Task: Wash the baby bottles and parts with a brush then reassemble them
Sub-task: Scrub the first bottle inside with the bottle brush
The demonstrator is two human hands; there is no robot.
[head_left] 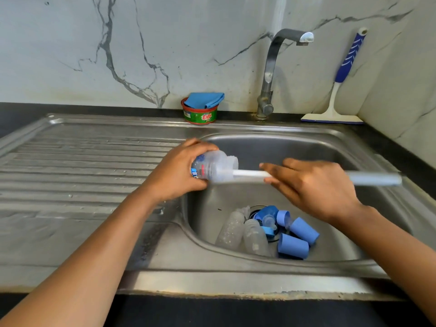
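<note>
Above the left edge of the sink point(342, 147), our left grip point(175, 171) curls round a bottle point(213, 167) held sideways while our right grip point(313, 187) holds the brush point(247, 173) whose head sits inside it, other bottles point(232, 230) and blue caps point(293, 246) lying below.

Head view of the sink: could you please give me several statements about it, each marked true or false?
1. The left hand grips the clear plastic baby bottle. True.
2. The right hand holds the white long-handled brush, its head inside that bottle. True.
3. Water runs from the curved steel tap. False: no stream shows.
4. The blue cylindrical caps lie on the ribbed drainboard. False: they lie in the steel sink basin.
</note>
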